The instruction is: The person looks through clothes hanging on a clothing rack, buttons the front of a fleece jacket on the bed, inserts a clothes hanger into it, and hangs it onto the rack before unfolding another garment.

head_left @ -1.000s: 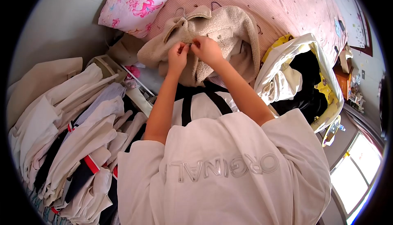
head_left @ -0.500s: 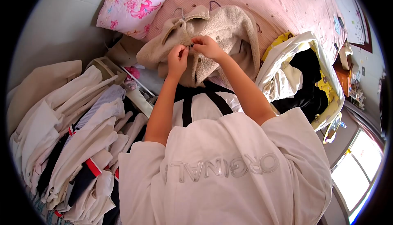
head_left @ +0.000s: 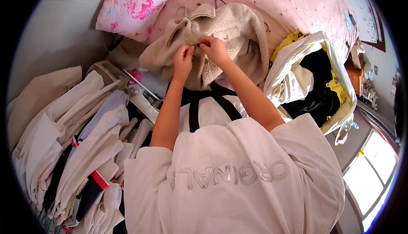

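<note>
A beige fleece coat [head_left: 236,25] lies in front of me on the pink bed, with its collar toward the far side. The hook of a grey hanger [head_left: 182,12] sticks out by the collar. My left hand [head_left: 183,61] is closed in a pinch at the coat's front edge. Close beside it, my right hand [head_left: 215,50] also pinches the front edge, its thumb and forefinger together. A small dark round button [head_left: 198,45] shows between the two sets of fingertips. Part of the gripped fabric is hidden behind my fingers.
To the right stands a white and yellow fabric basket [head_left: 346,93] holding black and white clothes. Many garments [head_left: 80,136] hang packed together at the left. A floral pillow [head_left: 136,6] rests on the pink bedsheet [head_left: 289,4]. A window [head_left: 369,170] is at the lower right.
My view has shifted slightly. Both hands stay at the coat's front, and the small dark button now shows more plainly between the fingertips.
</note>
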`<move>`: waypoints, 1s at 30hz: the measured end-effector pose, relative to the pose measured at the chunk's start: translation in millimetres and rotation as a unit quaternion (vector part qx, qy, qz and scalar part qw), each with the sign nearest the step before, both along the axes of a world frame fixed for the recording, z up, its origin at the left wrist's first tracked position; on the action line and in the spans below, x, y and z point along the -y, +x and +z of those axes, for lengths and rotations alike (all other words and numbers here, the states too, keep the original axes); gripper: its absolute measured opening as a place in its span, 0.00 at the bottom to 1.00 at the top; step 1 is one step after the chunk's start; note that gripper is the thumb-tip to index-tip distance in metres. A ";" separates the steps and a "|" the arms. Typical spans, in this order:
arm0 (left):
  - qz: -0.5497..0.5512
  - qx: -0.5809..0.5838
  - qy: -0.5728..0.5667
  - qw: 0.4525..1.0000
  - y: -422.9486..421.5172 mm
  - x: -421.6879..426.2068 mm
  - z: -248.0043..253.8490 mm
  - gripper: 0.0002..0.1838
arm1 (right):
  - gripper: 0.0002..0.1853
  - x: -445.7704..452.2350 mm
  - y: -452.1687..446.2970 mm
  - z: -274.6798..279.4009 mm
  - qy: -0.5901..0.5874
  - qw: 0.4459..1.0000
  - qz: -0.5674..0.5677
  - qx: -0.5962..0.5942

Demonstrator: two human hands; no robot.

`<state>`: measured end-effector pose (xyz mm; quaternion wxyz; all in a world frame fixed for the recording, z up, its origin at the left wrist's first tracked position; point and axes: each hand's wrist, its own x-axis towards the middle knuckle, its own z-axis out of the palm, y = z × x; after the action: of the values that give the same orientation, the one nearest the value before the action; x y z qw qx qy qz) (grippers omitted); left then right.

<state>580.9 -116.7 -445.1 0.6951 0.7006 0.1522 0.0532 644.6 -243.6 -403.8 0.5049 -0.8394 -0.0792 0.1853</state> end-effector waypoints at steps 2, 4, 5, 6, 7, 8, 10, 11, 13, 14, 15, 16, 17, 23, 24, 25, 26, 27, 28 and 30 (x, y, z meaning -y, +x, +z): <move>0.012 0.004 -0.016 1.000 6.3 -0.2 -1.9 0.06 | 0.10 1.0 6.6 1.5 0.006 0.999 0.020 -0.042; 0.013 -0.013 0.007 1.000 13.2 -0.4 -2.3 0.06 | 0.10 -1.6 9.1 -3.3 0.005 1.000 0.003 -0.009; 0.013 -0.021 0.019 1.000 18.0 -1.1 -2.1 0.06 | 0.10 -4.2 9.2 -3.0 0.005 1.000 -0.006 0.008; 0.031 -0.028 0.023 0.999 23.9 -1.7 -1.7 0.06 | 0.10 -5.9 7.3 -2.4 -0.014 0.999 -0.020 0.048; 0.049 -0.034 0.027 0.998 31.9 -2.3 -1.5 0.06 | 0.10 -7.1 3.8 -1.2 -0.033 0.995 -0.034 0.087; 0.067 -0.041 0.031 0.996 41.0 -3.7 -4.3 0.06 | 0.10 -7.9 -0.2 1.4 -0.052 0.989 -0.049 0.127; 0.024 -0.015 0.049 0.998 47.1 -12.2 -23.1 0.10 | 0.09 -0.5 -10.7 -0.3 -0.105 0.983 -0.032 0.149; 0.001 -0.006 0.067 0.998 44.7 -12.8 -19.4 0.12 | 0.08 5.1 -16.9 -3.2 -0.132 0.978 -0.023 0.160; -0.024 0.006 0.085 0.996 30.7 -11.6 -16.6 0.21 | 0.08 16.2 -31.0 -18.0 -0.183 0.969 0.024 0.164; -0.012 0.014 0.180 0.983 16.8 -8.6 -22.1 0.23 | 0.07 20.5 -36.4 -21.1 -0.208 0.963 0.046 0.165; -0.011 -0.020 0.195 0.981 1.9 -4.0 -17.4 0.25 | 0.07 22.7 -40.8 -17.3 -0.241 0.958 0.068 0.140; -0.011 -0.055 0.209 0.976 -13.6 2.5 -12.7 0.26 | 0.07 24.3 -42.1 -20.3 -0.262 0.949 0.082 0.153; -0.032 -0.086 0.241 0.966 -27.7 9.8 -9.1 0.27 | 0.07 25.6 -46.6 -25.6 -0.282 0.940 0.098 0.164; -0.083 -0.161 0.302 0.936 -51.2 28.9 -17.0 0.18 | 0.07 21.8 -51.0 -37.1 -0.374 0.891 0.191 0.173; -0.063 -0.160 0.285 0.943 -48.0 26.0 -19.9 0.16 | 0.07 20.8 -50.9 -37.2 -0.386 0.882 0.208 0.171; -0.042 -0.157 0.267 0.950 -46.4 23.7 -22.3 0.15 | 0.07 20.5 -50.5 -37.1 -0.394 0.879 0.209 0.170; -0.051 -0.156 0.250 0.954 -47.4 21.3 -23.7 0.14 | 0.07 19.3 -50.4 -35.0 -0.401 0.875 0.211 0.169; -0.060 -0.156 0.234 0.958 -50.2 18.2 -25.1 0.14 | 0.07 17.8 -50.8 -33.5 -0.406 0.873 0.213 0.166; -0.070 -0.156 0.218 0.961 -53.7 15.6 -26.5 0.13 | 0.08 16.3 -51.3 -34.7 -0.408 0.874 0.213 0.156; -0.054 -0.168 0.203 0.963 -59.6 16.0 -20.7 0.13 | 0.09 14.4 -54.0 -36.8 -0.411 0.877 0.212 0.134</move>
<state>521.3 -132.8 -465.8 0.5043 0.8333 0.2142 -0.0730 590.7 -258.0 -440.7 0.0480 -0.9511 -0.2391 0.1898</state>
